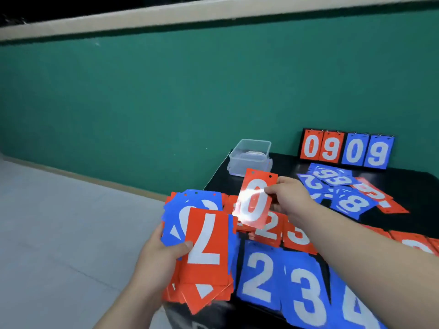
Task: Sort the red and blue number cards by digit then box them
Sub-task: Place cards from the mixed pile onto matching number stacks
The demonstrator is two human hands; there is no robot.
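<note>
- Nearest me, blue cards 2, 3, 4 [285,286] lie in a row on the black table [403,186].
- The left hand [156,255] grips a mixed stack [204,248], thumb clamped on a red 7.
- The right hand [289,198] pinches a red 0 card [255,200] above the red row.
- Farther back: loose cards [344,188], a clear plastic box [250,155], a flip scoreboard [345,149] showing 0909.

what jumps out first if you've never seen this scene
The red 0 card, pinched in the right hand mid-frame with glare on it. Below-left, the left hand grips a mixed stack topped by a red 7. A flip scoreboard reading 0909 stands at the back right.
</note>
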